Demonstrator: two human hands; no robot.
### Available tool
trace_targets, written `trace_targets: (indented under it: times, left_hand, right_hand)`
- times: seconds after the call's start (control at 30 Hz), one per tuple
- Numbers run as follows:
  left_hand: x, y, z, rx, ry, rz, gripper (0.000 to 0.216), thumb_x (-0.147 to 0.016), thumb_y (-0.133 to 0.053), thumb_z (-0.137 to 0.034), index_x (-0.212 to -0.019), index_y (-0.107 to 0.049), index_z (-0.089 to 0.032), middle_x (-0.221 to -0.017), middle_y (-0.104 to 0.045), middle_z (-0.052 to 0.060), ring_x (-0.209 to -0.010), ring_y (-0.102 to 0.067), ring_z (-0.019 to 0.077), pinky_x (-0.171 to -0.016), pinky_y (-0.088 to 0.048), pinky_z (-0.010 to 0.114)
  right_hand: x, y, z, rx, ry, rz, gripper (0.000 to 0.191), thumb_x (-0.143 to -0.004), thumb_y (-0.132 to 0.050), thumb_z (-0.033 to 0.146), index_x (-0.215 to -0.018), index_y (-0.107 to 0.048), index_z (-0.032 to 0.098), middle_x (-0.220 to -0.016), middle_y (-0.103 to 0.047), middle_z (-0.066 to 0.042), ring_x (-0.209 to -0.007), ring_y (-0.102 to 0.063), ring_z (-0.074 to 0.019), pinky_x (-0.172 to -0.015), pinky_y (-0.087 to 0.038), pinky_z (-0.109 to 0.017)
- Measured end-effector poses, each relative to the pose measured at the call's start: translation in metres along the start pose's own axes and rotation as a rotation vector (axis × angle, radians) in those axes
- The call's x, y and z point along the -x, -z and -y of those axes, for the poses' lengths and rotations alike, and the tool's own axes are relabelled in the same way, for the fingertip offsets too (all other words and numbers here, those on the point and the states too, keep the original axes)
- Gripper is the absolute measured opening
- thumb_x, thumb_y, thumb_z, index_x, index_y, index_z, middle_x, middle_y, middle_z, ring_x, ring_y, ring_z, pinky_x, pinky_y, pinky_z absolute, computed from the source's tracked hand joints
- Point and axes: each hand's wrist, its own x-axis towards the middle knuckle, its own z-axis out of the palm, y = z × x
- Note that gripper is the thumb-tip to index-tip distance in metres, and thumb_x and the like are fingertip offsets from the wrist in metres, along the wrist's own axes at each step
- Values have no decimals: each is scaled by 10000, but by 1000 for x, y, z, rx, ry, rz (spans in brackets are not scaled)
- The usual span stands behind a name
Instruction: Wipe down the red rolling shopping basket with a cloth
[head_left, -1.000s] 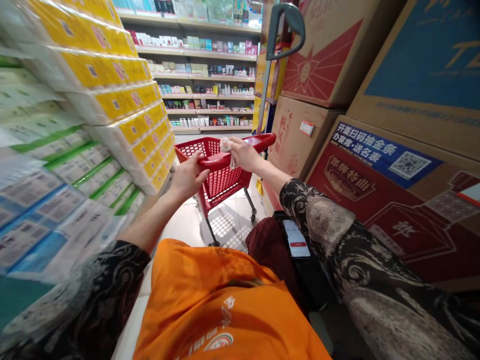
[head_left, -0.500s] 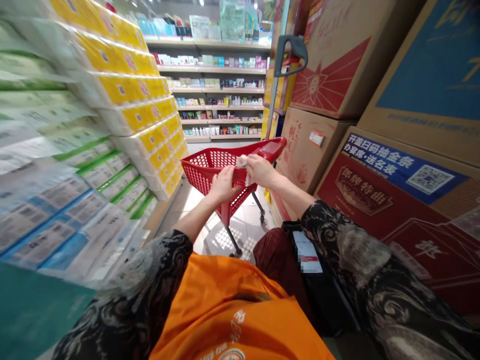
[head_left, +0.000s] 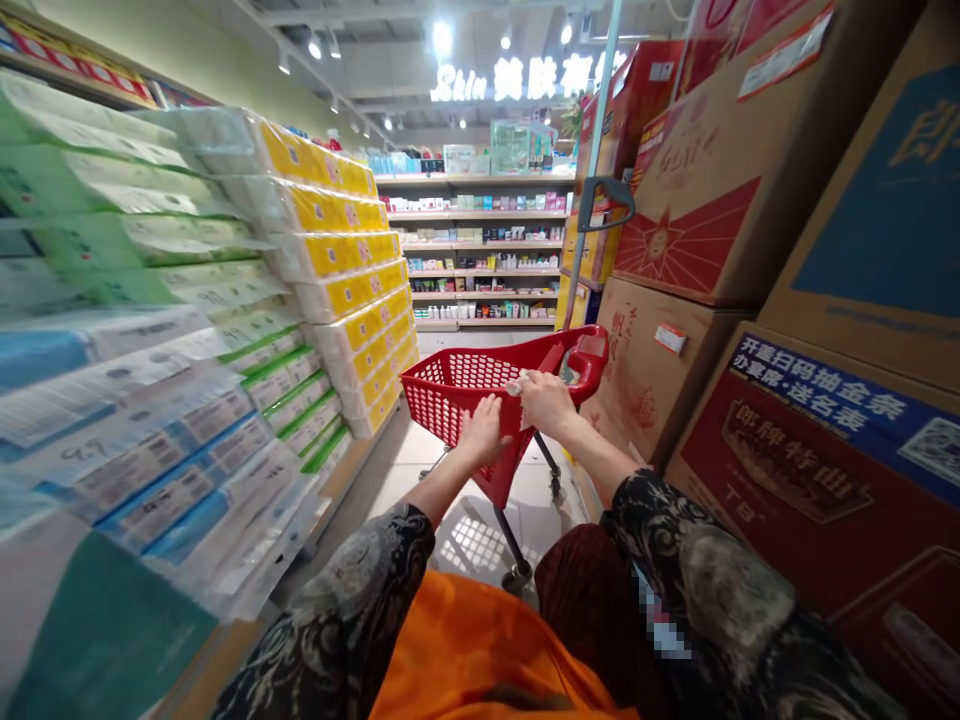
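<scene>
A red plastic shopping cart (head_left: pixel 504 470) with mesh sides stands in front of me on the floor. My right hand (head_left: pixel 547 402) is closed at its near rim, fingers bent around a crumpled white cloth (head_left: pixel 516 387), perhaps tissue; part of it shows below the fingers. Beside it, my left hand (head_left: pixel 482 432) is at the near side of the cart, fingers stretched out and holding nothing. Whether its palm presses on the red plastic I cannot tell. The cart's red handle (head_left: pixel 592 350) lies beyond my right hand.
Plastic-wrapped yellow-and-white packs (head_left: pixel 330 255) and green-and-white packs (head_left: pixel 292 400) are stacked at left. Large cardboard boxes (head_left: pixel 645 370) rise at right, near my right arm. A grey handle on a pole (head_left: pixel 606 204) stands before them. Stocked shelves (head_left: pixel 480 270) cross the far end.
My view has tilted up, bringing the ceiling and a lit sign into sight. The left hand has slipped slightly lower on the cart's side; the right still grips the white cloth at the rim.
</scene>
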Motion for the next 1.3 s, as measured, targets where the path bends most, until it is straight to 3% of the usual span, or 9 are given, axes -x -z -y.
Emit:
trace_targets:
  times: [0.13, 0.3, 0.5, 0.63, 0.77, 0.93, 1.03, 1.2, 1.3]
  left_hand:
    - [-24, 9, 10, 11, 11, 18, 762, -750, -530, -351, -1403, -182, -169, -1516, -151, 110, -1392, -109, 254, -1089, -162, 546]
    - [-36, 9, 6, 22, -106, 1, 588, -815, -396, -502, -1331, -334, -227, -1414, -393, 91, -1310, -323, 253, -1073, -172, 563]
    - [-24, -3, -12, 14, -126, -11, 642, -796, -445, -425, -1378, -251, -236, -1462, -311, 82, -1340, -265, 243, -1082, -179, 544]
    - [-8, -11, 17, -46, 26, 89, 746, -752, -504, -365, -1405, -189, -189, -1503, -196, 127, -1379, -165, 267, -1069, -166, 582]
    - [10, -26, 53, -122, 111, 107, 824, -711, -533, -296, -1421, -134, -176, -1518, -94, 147, -1395, -75, 278, -1063, -186, 576]
    - [23, -39, 65, -109, 72, 38, 836, -689, -529, -249, -1421, -127, -199, -1525, -58, 125, -1398, -26, 260, -1066, -231, 525]
    - [25, -38, 68, -107, 65, 52, 829, -685, -514, -233, -1421, -133, -195, -1523, -63, 130, -1399, -43, 257, -1062, -219, 547]
    - [23, -36, 67, -155, 98, 60, 825, -710, -504, -275, -1431, -113, -193, -1525, -86, 105, -1400, -38, 259, -1063, -145, 606]
    - [23, -37, 66, -147, 139, 37, 807, -723, -502, -295, -1431, -133, -179, -1522, -110, 105, -1398, -72, 253, -1078, -145, 582]
  right_hand:
    - [16, -3, -10, -26, 180, -74, 322, -864, -449, 178, -1150, -596, 162, -1256, -547, -119, -1104, -498, -268, -946, -368, -388]
    - [34, -8, -33, -21, 290, -149, 311, -889, -448, 200, -1159, -600, 181, -1296, -521, -115, -1168, -462, -253, -987, -349, -399]
    - [39, -6, -68, 37, 130, -152, 321, -883, -443, 187, -1159, -604, 158, -1245, -563, -127, -1121, -509, -254, -958, -380, -383]
    - [41, -9, -89, 34, 22, -165, 321, -875, -444, 192, -1141, -611, 124, -1200, -592, -137, -1067, -545, -255, -930, -400, -382]
    - [37, -27, -68, 2, 65, -144, 310, -884, -434, 191, -1129, -614, 130, -1194, -595, -127, -1060, -544, -241, -931, -401, -365]
    - [26, -47, -24, 31, 184, -38, 304, -906, -421, 237, -1119, -612, 133, -1123, -622, -131, -971, -574, -233, -861, -435, -343]
    - [27, -43, -51, 53, 143, -86, 305, -904, -412, 217, -1117, -611, 125, -1073, -639, -132, -974, -576, -227, -866, -431, -335]
    - [35, -32, -126, 125, -8, -391, 328, -900, -394, 226, -1083, -631, 93, -1147, -603, -170, -1070, -524, -263, -931, -394, -396]
    - [33, -43, -117, 141, 3, -402, 339, -904, -362, 206, -1078, -633, 102, -1128, -612, -163, -1054, -528, -262, -929, -391, -414]
